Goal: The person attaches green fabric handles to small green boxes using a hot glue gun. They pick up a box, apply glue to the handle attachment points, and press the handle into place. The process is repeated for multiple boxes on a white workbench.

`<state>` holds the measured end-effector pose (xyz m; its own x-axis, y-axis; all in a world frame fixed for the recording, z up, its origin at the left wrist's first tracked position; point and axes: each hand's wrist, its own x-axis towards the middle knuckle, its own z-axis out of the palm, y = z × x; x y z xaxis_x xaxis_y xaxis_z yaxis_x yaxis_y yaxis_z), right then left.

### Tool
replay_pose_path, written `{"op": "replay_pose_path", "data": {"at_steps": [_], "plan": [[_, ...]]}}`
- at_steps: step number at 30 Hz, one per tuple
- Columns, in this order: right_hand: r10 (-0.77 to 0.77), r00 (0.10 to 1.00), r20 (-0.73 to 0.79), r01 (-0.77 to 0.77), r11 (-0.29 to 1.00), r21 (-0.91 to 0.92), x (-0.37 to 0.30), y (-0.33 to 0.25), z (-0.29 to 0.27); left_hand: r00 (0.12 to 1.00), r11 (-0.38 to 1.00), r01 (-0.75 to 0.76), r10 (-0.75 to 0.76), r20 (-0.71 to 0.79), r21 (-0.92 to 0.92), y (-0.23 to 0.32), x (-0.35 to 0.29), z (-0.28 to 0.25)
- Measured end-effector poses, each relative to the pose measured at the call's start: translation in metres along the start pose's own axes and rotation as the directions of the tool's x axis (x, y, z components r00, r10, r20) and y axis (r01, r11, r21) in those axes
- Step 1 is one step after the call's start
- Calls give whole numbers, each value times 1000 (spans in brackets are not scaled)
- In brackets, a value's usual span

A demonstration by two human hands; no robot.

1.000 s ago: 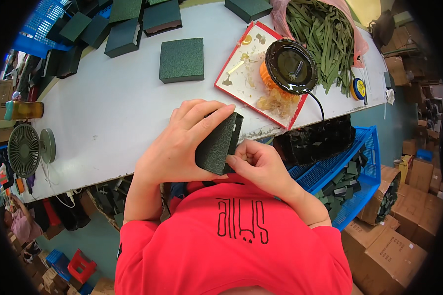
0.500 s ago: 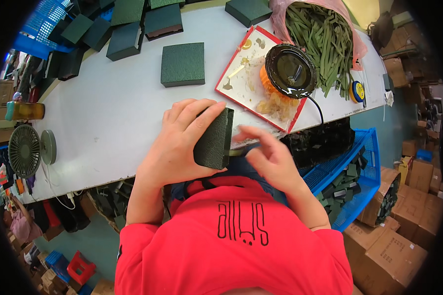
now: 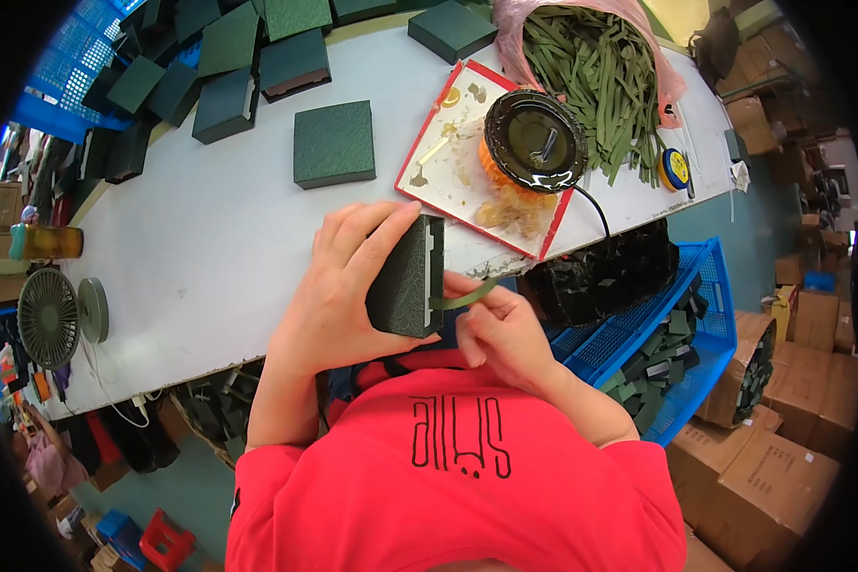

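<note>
My left hand [image 3: 338,281] is wrapped round a dark green textured box [image 3: 398,291], held on edge above the table's front edge. The thumb lies along its lower end and the fingers over its top. A narrow green ribbon strip [image 3: 462,300] sticks out from the box's right-hand side, where a pale edge shows. Close beside that side, my right hand [image 3: 507,334] has its fingers curled in at the strip. Part of the grip is hidden behind the strip and the fingers.
On the white table [image 3: 229,248] lies another green box [image 3: 334,143], with several more at the back left. A black-topped glue pot [image 3: 536,141] stands on a red-edged board [image 3: 434,162], beside a pink bag of green ribbon strips [image 3: 591,86]. A small fan [image 3: 48,317] stands at left.
The green ribbon strip now shows between the box and my right hand. My right fingers, apart and blurred before, have curled in. The box's open side has turned more into view.
</note>
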<state>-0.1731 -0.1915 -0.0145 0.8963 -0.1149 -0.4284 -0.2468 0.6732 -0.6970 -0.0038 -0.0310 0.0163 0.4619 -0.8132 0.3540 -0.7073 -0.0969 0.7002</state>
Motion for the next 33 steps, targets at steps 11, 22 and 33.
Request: {"op": "replay_pose_path", "data": {"at_steps": [11, 22, 33], "plan": [[-298, 877, -377, 381, 910, 167, -1, -25, -28, 987, 986, 139, -145, 66, 92, -6, -20, -16], [-391, 756, -525, 563, 797, 217, -1, -31, -45, 988, 988, 112, -121, 92, 103, 0, -19, -21], [-499, 763, -412, 555, 832, 20, -5, -47, -47, 989, 993, 78, -88, 120, 91, 2, -11, -10]]}}
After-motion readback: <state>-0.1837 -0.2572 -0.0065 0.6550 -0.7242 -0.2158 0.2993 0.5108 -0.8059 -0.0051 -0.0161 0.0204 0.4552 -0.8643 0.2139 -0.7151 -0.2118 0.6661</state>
